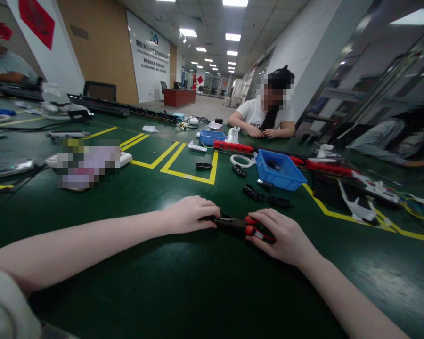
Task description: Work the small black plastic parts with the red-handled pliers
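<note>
My right hand (pixel 277 235) is closed around the red and black handles of a pair of pliers (pixel 235 223), whose jaws point left. My left hand (pixel 194 214) pinches a small black part (pixel 208 218) at the tip of those jaws. The fingers hide most of that part, and I cannot tell whether the jaws bite on it. Beyond my hands, several similar black parts lie on the green table, among them one (pixel 253 192) just past the pliers and another (pixel 280 202) to its right.
A blue bin (pixel 281 172) with a black part inside stands ahead to the right, beside a white coil (pixel 240 161). Farther back is a smaller blue bin (pixel 212 137). A phone (pixel 92 167) lies at the left. Across the table sits a person (pixel 268 110); red strips (pixel 325 165) extend along the right.
</note>
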The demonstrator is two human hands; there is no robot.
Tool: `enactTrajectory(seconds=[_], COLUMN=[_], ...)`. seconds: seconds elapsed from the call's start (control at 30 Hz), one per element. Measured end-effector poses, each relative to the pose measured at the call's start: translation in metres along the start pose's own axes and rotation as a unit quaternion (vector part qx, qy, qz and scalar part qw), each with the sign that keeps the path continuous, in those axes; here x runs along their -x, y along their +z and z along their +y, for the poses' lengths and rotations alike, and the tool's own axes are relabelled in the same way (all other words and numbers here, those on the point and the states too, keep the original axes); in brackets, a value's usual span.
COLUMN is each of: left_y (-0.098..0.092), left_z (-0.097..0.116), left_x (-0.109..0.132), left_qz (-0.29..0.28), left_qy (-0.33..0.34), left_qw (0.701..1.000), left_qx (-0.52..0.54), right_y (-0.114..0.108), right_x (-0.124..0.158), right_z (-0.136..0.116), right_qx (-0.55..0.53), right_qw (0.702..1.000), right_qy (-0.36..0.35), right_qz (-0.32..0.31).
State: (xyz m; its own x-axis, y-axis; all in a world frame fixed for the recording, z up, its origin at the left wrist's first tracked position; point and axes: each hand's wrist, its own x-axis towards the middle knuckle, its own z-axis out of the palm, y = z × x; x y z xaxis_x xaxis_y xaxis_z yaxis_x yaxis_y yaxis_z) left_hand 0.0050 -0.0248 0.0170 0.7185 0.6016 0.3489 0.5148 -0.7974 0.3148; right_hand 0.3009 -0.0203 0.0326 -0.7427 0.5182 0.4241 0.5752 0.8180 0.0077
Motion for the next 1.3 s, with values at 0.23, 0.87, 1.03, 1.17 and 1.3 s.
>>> enactTrajectory(seconds=[0.23,0.87,1.03,1.17,1.3], left_y=[-0.001,-0.0013,-0.0045,-0.0051,-0.0046], left_z=[0.001,-0.0041,-0.0027,-0.0054,-0.0073], left_x=[0.0012,0.0013,0.0003,0.0001,-0.0002], left_qz=[0.006,-0.007,-0.016,-0.01,-0.004], left_qy=[0.056,0.033,0.025,0.026,0.033], left_qw=[0.998,0.998,0.997,0.997,0.997], left_qx=[-0.034,-0.045,-0.071,-0.078,-0.074], right_y=[-0.0013,0.0036,0.0046,0.0033,0.0031], right_x=[-0.0008,0.0018,-0.0006,-0.0033,-0.0034], right_z=[-0.0012,-0.001,-0.0044,-0.0072,-0.0064], right_qx=[0.005,-0.046,-0.009,0.048,0.084], right_qw=[1.0,0.998,1.0,0.997,0.993], right_qy=[-0.005,0.04,0.021,-0.003,-0.024], right_qz=[-0.013,0.005,0.02,0.06,0.082])
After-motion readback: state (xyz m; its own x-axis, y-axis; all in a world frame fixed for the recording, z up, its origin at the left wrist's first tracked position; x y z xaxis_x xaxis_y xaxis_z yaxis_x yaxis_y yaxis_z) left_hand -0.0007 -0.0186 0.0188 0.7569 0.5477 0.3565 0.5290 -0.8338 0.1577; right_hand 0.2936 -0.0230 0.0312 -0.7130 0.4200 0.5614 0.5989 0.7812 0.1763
